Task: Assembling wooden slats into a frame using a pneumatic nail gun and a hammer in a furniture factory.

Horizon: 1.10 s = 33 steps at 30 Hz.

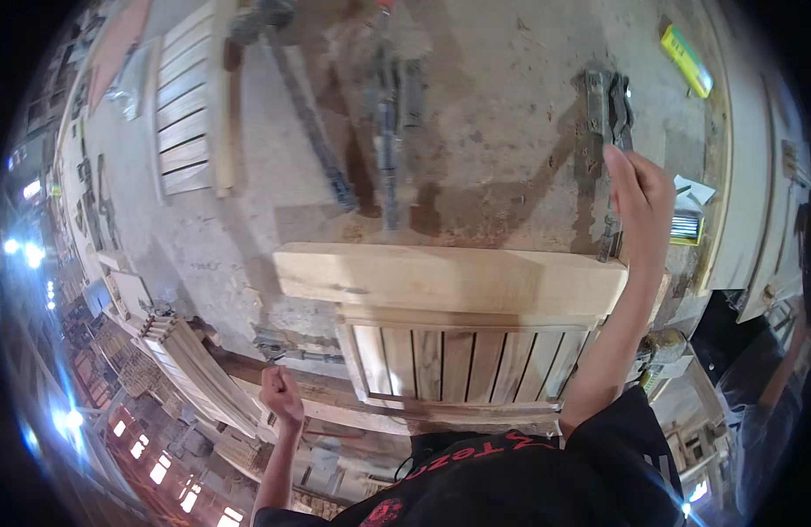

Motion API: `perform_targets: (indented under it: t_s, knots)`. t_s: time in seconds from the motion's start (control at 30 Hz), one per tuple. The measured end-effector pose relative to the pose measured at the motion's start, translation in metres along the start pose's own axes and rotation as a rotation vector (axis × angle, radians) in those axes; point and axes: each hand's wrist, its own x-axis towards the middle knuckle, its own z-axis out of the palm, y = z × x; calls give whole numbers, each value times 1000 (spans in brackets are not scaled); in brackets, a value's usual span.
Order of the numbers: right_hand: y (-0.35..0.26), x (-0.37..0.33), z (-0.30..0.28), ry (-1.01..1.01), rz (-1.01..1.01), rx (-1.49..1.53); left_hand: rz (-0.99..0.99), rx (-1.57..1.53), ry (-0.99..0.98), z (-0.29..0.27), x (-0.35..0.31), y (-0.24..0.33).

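Right hand closed around the metal bar clamp just above the slatted wooden panel. Left hand fisted on a clamp handle at the panel's lower left.

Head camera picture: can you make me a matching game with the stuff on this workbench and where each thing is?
Things:
1. right hand
2. left hand
3. yellow-green box
4. slatted wooden panel

Places:
A. far right corner of the bench
B. on the metal bar clamp at the right
C. at the near edge of the bench, under the thick wooden rail
D. by the crank handle at the near left

Pairs: 1-B, 2-D, 3-A, 4-C
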Motion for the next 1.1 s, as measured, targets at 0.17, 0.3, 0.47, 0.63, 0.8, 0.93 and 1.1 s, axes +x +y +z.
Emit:
perform_targets:
  t_s: [0.17, 0.3, 0.47, 0.63, 0.8, 0.93, 1.1]
  knots:
    - [-62, 35, 78, -38, -305, 22, 79, -169, 124, -3, 1, 14]
    - [-96, 120, 175, -142, -236, 195, 50, -189, 174, -1, -3, 17]
    - [-106, 191, 236, -262, 165, 755, -52, -281, 174, 5, -1, 22]
    - [-168, 83, 170, -826, -325, 818, 43, -183, 185, -1, -3, 10]
    - [-147, 4, 203, -436, -412, 499, -28, -248, 133, 0, -3, 14]
    - [-135, -12, 210, -217, -446, 488, -123, -216, 91, -1, -7, 13]
    - [-93, -12, 215, -109, -567, 530, -154, -229, 187, 6, -16, -1]
